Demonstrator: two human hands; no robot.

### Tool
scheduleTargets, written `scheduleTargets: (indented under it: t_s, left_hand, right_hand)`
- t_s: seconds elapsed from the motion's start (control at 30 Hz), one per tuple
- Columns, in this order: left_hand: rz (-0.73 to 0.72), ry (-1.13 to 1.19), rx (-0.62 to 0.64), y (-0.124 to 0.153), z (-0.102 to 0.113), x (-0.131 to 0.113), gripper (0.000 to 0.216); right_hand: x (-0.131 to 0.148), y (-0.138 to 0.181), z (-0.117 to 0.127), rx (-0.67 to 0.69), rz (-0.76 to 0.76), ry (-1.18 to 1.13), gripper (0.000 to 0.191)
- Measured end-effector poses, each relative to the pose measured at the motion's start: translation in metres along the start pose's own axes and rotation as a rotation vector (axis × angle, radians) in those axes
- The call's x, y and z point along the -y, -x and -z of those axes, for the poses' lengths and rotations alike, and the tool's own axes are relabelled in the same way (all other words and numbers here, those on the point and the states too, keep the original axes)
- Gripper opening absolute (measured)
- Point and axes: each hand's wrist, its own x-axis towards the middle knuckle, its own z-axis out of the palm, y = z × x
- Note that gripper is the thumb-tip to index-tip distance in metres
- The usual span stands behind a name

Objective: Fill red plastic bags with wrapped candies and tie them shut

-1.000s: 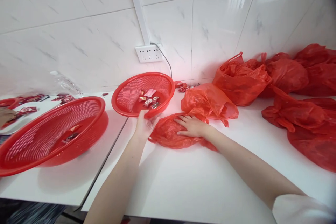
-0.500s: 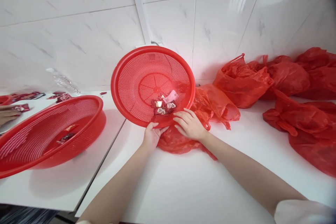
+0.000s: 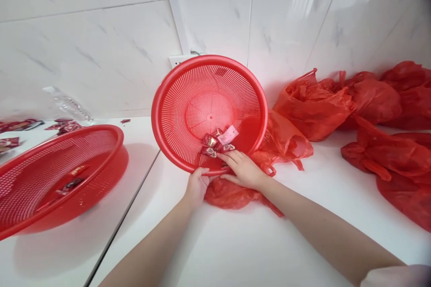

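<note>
Now we have the basket (image 3: 208,112) tipped steeply toward us, its low rim over the open bag (image 3: 232,193) on the table (image 3: 252,246). Our left hand (image 3: 197,186) is closed on that rim from below; our right hand (image 3: 240,168) lies half open at the rim, fingers among the candies (image 3: 217,141), gripping none that we can see. Judging by that, the emptying is barely begun: the candies sit bunched inside the basket and none shows in the bag.
</note>
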Motion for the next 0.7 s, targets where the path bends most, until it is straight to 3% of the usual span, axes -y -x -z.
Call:
scheduleTargets:
  t_s: [0.07, 0.13, 0.23, 0.33, 0.47, 0.6, 0.7]
  left_hand:
    - [0.004, 0.002, -0.005, -0.003, 0.002, -0.003, 0.031]
    - [0.001, -0.006, -0.017, -0.006, 0.005, -0.007, 0.029]
    - [-0.005, -0.034, -0.033, -0.01, 0.008, -0.013, 0.03]
    - [-0.016, -0.048, -0.026, -0.012, 0.011, -0.016, 0.032]
    - [0.012, -0.044, -0.016, -0.014, 0.012, -0.015, 0.032]
    - [0.043, -0.06, -0.002, -0.011, 0.009, -0.014, 0.032]
    - [0.001, -0.051, -0.052, -0.008, 0.006, -0.012, 0.03]
  right_hand:
    - [0.0, -0.001, -0.003, -0.071, -0.046, -0.246, 0.04]
    - [0.0, -0.003, -0.007, -0.16, -0.186, -0.571, 0.032]
    - [-0.003, -0.007, -0.013, -0.189, -0.424, -0.981, 0.038]
    - [-0.009, -0.006, -0.017, -0.18, -0.524, -1.099, 0.039]
    - [-0.008, -0.002, -0.013, -0.266, -0.549, -1.029, 0.044]
    - [0.002, 0.001, -0.003, -0.421, -0.372, -0.505, 0.03]
    - [0.006, 0.001, 0.001, -0.357, -0.223, -0.15, 0.025]
